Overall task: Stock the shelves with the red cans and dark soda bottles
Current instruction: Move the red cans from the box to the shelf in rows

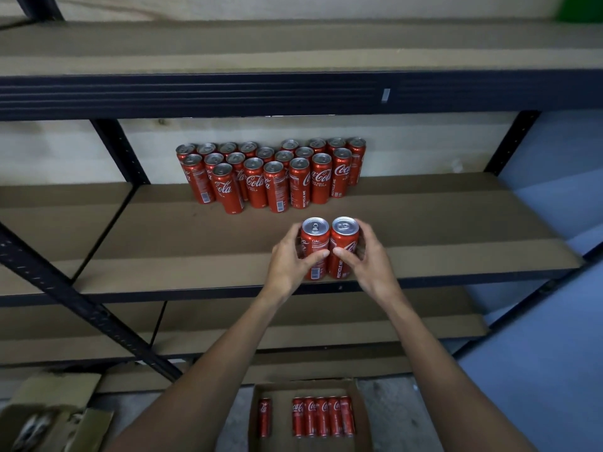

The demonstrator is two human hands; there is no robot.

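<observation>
The left grip (pixel 292 261), a bare hand, is wrapped round one red can (pixel 314 243), thumb across the front and fingers behind. The right grip (pixel 370 256) is clamped the same way on a second can (pixel 345 241). Both cans are upright and touching each other at the front edge of the middle shelf (pixel 456 230), in the centre of the frame. Whether their bases rest on the board is hard to tell.

This looks like the placing step. The next move calls for sliding both back to join the block of cans (pixel 270 172) against the wall, without knocking its front row.

At bottom centre the box (pixel 281 415) holds six more cans (pixel 323 415). No dark bottles show plainly. The carton (pixel 55 415) at bottom left holds something blurred, and the green patch (pixel 584 8) at upper right is cut off.
</observation>
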